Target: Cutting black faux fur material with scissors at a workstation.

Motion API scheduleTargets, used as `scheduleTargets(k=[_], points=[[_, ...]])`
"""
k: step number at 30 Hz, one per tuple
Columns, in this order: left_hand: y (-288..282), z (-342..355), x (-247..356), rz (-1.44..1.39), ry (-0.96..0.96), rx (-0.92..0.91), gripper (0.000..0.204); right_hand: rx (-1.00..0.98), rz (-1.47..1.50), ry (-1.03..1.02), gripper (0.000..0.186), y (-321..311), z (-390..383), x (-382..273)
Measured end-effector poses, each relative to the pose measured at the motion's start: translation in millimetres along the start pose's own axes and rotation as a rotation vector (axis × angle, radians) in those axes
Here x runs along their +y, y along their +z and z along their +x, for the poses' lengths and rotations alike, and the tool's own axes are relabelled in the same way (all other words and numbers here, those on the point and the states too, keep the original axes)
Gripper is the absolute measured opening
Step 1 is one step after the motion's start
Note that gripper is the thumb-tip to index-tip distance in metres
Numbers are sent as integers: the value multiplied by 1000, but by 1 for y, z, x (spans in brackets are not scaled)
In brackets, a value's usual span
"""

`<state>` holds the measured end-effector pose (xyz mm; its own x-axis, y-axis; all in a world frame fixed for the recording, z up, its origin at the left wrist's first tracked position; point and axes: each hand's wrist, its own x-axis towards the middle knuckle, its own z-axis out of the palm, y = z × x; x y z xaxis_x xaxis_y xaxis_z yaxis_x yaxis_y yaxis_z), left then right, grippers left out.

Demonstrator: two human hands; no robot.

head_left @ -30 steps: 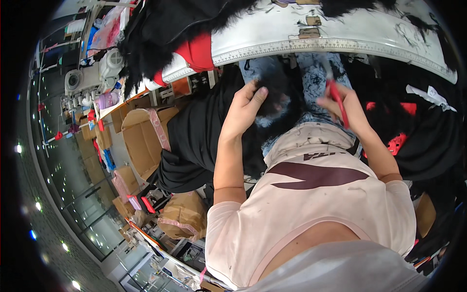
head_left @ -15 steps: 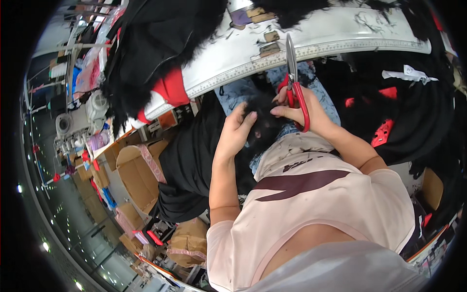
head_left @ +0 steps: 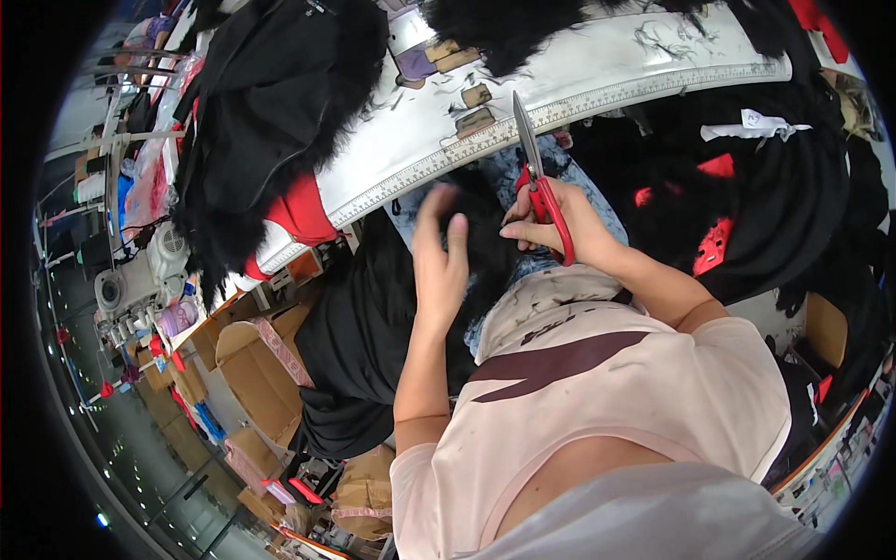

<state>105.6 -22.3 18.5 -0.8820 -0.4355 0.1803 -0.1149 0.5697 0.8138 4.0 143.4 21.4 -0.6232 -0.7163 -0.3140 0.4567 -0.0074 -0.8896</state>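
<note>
Red-handled scissors (head_left: 536,175) hang on my right hand (head_left: 571,222), blades pointing away toward the table edge. The thumb and fingertips of that hand are pinched together over black furry material (head_left: 483,224) on my lap; any strand between them is too small to make out. My left hand (head_left: 439,250) is raised at the left side of the fur, thumb apart from the fingers, with nothing seen in it. Its fingertips are smeared by motion. Blue patterned cloth (head_left: 593,187) covers my lap under the fur, with dark tufts on it.
Ahead runs a white table with a long ruler (head_left: 597,107) along its edge. A black fur-trimmed garment (head_left: 271,112) lies at its left, with red fabric (head_left: 301,213) hanging over. Black cloth (head_left: 784,205) is heaped at right. Cardboard boxes (head_left: 261,378) stand at lower left.
My left hand has drawn away from the fur and from my right hand, its fingers spreading. My right hand keeps the scissors. The whole view has shifted slightly.
</note>
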Motion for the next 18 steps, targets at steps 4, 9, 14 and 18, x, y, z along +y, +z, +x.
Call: scheduleTargets(k=[4,9,14,18], points=[[-20,-4,8,-438,-534,-626,25,176,-40,-127,24,-13,2,-8],[-69,0,-14,-213,-456,-311,18,457,-162,-253,27,-49,9,-14],[-91,7,-8,-76,-365,-255,17,513,-231,-274,25,-56,17,-19],[-93,11,-7,23,-337,-214,15,473,-233,-228,24,-55,21,-12]])
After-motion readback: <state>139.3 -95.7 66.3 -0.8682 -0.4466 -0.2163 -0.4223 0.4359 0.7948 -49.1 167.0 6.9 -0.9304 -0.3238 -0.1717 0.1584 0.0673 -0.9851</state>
